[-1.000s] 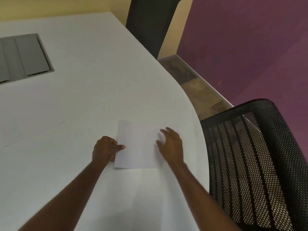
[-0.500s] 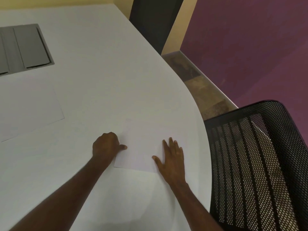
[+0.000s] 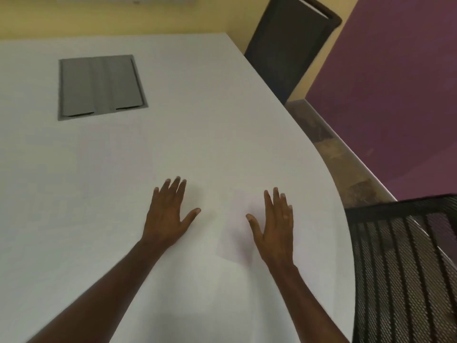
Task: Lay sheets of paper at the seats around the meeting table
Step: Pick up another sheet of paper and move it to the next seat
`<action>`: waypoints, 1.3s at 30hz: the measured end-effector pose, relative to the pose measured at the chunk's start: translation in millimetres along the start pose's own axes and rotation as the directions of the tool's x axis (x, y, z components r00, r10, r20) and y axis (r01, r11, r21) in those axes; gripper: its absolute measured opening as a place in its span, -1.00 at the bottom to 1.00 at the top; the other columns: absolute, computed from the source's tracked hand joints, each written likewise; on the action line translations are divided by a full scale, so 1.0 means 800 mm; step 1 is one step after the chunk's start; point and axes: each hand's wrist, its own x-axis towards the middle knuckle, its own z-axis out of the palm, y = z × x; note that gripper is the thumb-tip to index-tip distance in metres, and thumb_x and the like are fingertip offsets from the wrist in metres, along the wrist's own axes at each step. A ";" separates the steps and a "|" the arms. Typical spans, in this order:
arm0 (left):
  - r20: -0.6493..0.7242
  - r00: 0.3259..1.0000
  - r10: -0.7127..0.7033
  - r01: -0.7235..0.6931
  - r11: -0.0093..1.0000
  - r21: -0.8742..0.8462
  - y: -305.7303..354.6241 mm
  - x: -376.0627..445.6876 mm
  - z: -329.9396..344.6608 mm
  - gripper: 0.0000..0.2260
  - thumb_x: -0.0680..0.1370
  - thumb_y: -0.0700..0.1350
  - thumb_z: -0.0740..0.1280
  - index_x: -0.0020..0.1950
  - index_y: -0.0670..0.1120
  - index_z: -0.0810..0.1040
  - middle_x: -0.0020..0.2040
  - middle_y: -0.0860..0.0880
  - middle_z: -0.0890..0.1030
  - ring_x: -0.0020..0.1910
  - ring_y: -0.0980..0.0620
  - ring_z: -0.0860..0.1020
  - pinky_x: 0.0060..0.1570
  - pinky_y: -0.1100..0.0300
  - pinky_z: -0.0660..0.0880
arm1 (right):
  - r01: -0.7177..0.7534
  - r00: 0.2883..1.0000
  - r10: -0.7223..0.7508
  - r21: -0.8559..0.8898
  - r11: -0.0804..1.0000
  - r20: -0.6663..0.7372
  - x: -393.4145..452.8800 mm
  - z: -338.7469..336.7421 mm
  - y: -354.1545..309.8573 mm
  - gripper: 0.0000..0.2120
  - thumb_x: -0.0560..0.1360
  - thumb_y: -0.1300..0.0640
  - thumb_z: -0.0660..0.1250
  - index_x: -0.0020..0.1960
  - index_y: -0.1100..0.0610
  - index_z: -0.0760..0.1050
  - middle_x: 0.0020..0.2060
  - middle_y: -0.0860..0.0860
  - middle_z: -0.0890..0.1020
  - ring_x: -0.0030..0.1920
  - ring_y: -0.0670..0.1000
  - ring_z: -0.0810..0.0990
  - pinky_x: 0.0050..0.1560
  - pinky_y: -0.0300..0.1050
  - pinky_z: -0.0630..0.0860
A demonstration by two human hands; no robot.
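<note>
A white sheet of paper [image 3: 232, 219] lies flat on the white meeting table [image 3: 197, 120], near its curved right edge and in front of the black mesh chair [image 3: 405, 268]. The sheet is faint against the table top. My right hand [image 3: 274, 229] lies flat on the sheet's right part, fingers spread, holding nothing. My left hand [image 3: 168, 216] rests flat on the table just left of the sheet, fingers apart, holding nothing.
A grey cable hatch [image 3: 99, 86] is set into the table at the upper left. A second dark chair [image 3: 291, 45] stands at the table's far right edge. A purple wall and a strip of floor [image 3: 338, 154] lie to the right.
My left hand has let go of the sheet's left edge and opened flat on the table. The right hand stays flat on the sheet. The view has swung, and the other sheet at left is out of sight.
</note>
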 end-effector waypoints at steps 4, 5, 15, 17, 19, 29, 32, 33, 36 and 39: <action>-0.044 0.999 -0.016 0.018 0.999 0.046 -0.065 0.022 -0.053 -0.20 0.60 0.36 -0.07 0.64 -0.15 -0.10 0.66 -0.12 -0.14 0.64 -0.11 -0.17 0.59 -0.17 -0.08 | 0.193 0.981 -0.193 0.015 0.981 -0.001 0.072 0.013 -0.103 -0.26 0.62 -0.34 -0.08 0.63 0.09 -0.07 0.63 0.03 -0.07 0.62 0.03 -0.16 0.60 0.09 -0.12; -0.057 0.998 -0.029 0.032 0.998 0.048 -0.081 0.031 -0.065 -0.20 0.60 0.37 -0.08 0.64 -0.15 -0.13 0.66 -0.12 -0.17 0.64 -0.10 -0.19 0.59 -0.17 -0.09 | 0.236 0.972 -0.236 0.021 0.972 -0.005 0.090 0.019 -0.129 -0.26 0.62 -0.33 -0.08 0.63 0.10 -0.06 0.63 0.04 -0.07 0.62 0.02 -0.16 0.60 0.08 -0.11; -0.048 0.964 -0.260 0.265 0.951 0.162 -0.258 0.093 -0.124 -0.09 0.50 0.44 -0.35 0.63 -0.18 -0.17 0.64 -0.17 -0.21 0.64 -0.14 -0.19 0.60 -0.14 -0.11 | 0.506 0.856 -0.491 -0.065 0.860 0.162 0.246 0.123 -0.323 -0.19 0.57 -0.36 -0.21 0.63 0.14 -0.10 0.63 0.05 -0.09 0.62 0.06 -0.15 0.60 0.02 -0.17; -0.024 0.952 -0.306 0.306 0.938 0.161 -0.286 0.099 -0.113 -0.04 0.44 0.47 -0.43 0.63 -0.17 -0.17 0.64 -0.17 -0.21 0.64 -0.15 -0.18 0.60 -0.14 -0.12 | 0.513 0.849 -0.493 -0.073 0.855 0.190 0.268 0.152 -0.343 -0.20 0.57 -0.36 -0.22 0.63 0.14 -0.08 0.63 0.05 -0.06 0.62 0.06 -0.12 0.60 0.04 -0.17; 0.006 0.940 -0.342 0.337 0.929 0.152 -0.307 0.103 -0.096 0.01 0.39 0.48 -0.49 0.63 -0.16 -0.17 0.65 -0.17 -0.20 0.64 -0.15 -0.18 0.60 -0.13 -0.14 | 0.505 0.850 -0.477 -0.091 0.858 0.224 0.288 0.182 -0.359 -0.22 0.57 -0.34 -0.21 0.63 0.12 -0.07 0.63 0.05 -0.05 0.62 0.06 -0.11 0.60 0.06 -0.16; 0.037 0.922 -0.385 0.374 0.911 0.172 -0.344 0.116 -0.025 -0.01 0.41 0.46 -0.48 0.63 -0.17 -0.16 0.65 -0.15 -0.16 0.64 -0.12 -0.13 0.59 -0.17 -0.14 | 0.430 0.873 -0.361 -0.168 0.887 0.328 0.363 0.287 -0.371 -0.49 0.69 -0.03 0.05 0.60 0.05 0.13 0.61 0.17 0.07 0.56 0.20 0.17 0.51 0.10 0.18; 0.028 0.925 -0.379 0.365 0.907 0.209 -0.347 0.117 -0.015 -0.10 0.48 0.43 -0.38 0.64 -0.15 -0.14 0.66 -0.13 -0.13 0.64 -0.10 -0.10 0.59 -0.19 -0.13 | 0.420 0.871 -0.334 -0.197 0.886 0.359 0.382 0.305 -0.365 -0.46 0.68 -0.14 0.02 0.61 -0.01 0.09 0.62 0.16 0.03 0.57 0.20 0.14 0.53 0.11 0.16; 0.028 0.924 -0.381 0.366 0.904 0.221 -0.347 0.117 -0.013 -0.11 0.48 0.42 -0.37 0.64 -0.14 -0.13 0.66 -0.12 -0.13 0.64 -0.10 -0.11 0.59 -0.19 -0.14 | 0.417 0.872 -0.326 -0.205 0.885 0.366 0.388 0.310 -0.363 -0.45 0.67 -0.17 0.00 0.61 -0.03 0.08 0.62 0.15 0.02 0.58 0.20 0.13 0.53 0.12 0.15; 0.023 0.923 -0.384 0.366 0.894 0.257 -0.350 0.118 -0.009 -0.13 0.49 0.41 -0.39 0.64 -0.12 -0.14 0.66 -0.10 -0.17 0.64 -0.08 -0.16 0.59 -0.19 -0.16 | 0.437 0.861 -0.334 -0.222 0.872 0.382 0.402 0.321 -0.358 -0.42 0.65 -0.25 -0.02 0.61 -0.07 0.05 0.62 0.14 0.01 0.59 0.20 0.10 0.52 0.16 0.15; 0.025 0.923 -0.385 0.365 0.892 0.267 -0.350 0.117 -0.007 -0.13 0.49 0.41 -0.41 0.64 -0.11 -0.19 0.65 -0.09 -0.22 0.64 -0.07 -0.21 0.58 -0.18 -0.20 | 0.456 0.837 -0.344 -0.197 0.868 0.425 0.410 0.330 -0.353 -0.40 0.63 -0.29 -0.01 0.61 -0.12 0.05 0.62 0.13 -0.01 0.60 0.19 0.06 0.52 0.18 0.11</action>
